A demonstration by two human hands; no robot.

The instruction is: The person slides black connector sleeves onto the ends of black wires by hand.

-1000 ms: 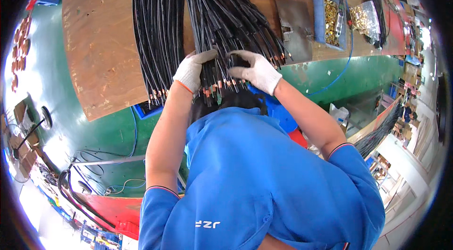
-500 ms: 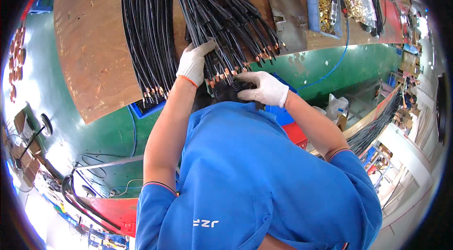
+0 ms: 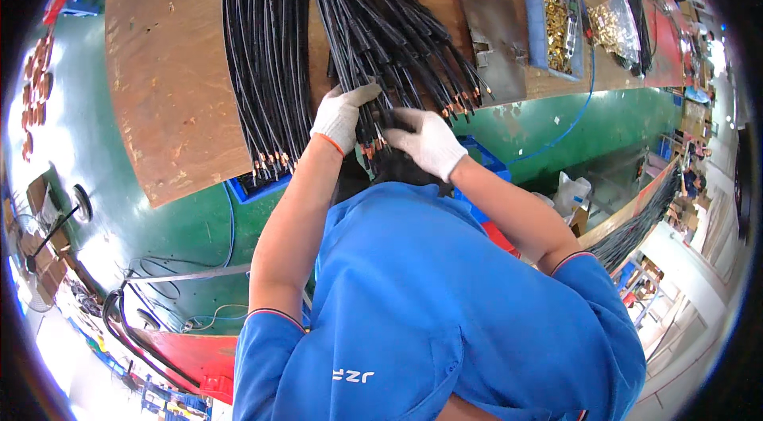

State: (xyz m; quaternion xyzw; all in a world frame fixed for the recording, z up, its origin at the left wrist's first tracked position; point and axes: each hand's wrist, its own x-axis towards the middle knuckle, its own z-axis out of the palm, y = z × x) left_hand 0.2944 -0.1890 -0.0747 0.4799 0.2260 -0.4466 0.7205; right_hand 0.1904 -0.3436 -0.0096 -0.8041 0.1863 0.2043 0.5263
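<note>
Two thick bundles of black cables with bare copper-coloured ends hang toward me over the table's near edge. My left hand [image 3: 340, 117], in a white knitted glove, is closed around the left side of the right-hand cable bundle [image 3: 373, 31], just above its ends. Opposite it, my gloved right hand [image 3: 433, 144] reaches in from the right, its fingers against the cable ends and smeared by motion. Whether those fingers grip a cable cannot be made out. To the left, the other cable bundle [image 3: 266, 47] lies untouched.
On the wooden table [image 3: 171, 87] are a dark metal plate [image 3: 497, 47], a blue bin [image 3: 578, 67] of small brass-coloured parts, and a clear bag [image 3: 616, 27] of similar parts. A blue cord [image 3: 574, 123] hangs past the table edge. Blue crates stand below.
My right hand has moved left and up, onto the cable ends near my left hand. Part of the bundle's ends now sits apart on the right. The whole view has shifted slightly.
</note>
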